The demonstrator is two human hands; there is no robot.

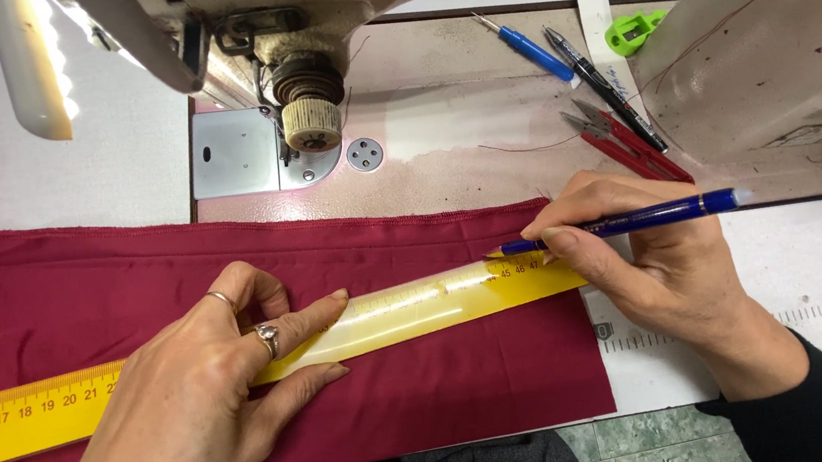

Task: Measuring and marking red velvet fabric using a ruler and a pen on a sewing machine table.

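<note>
A dark red cloth [427, 400] lies flat across the sewing table. On it rests a long yellow ruler [37, 413], slanting up to the right. My left hand [215, 390], with rings on two fingers, presses the ruler's middle down with spread fingers. My right hand [651, 273] grips a blue pen [631, 222] whose tip touches the cloth at the ruler's upper edge near its right end.
A sewing machine head [308, 100] and its metal plate [233, 153] stand behind the cloth. Red snips [629, 145], a blue seam ripper [529, 49], a black pen [609, 91] and a green clip [635, 31] lie at the back right. A lamp [29, 67] hangs at upper left.
</note>
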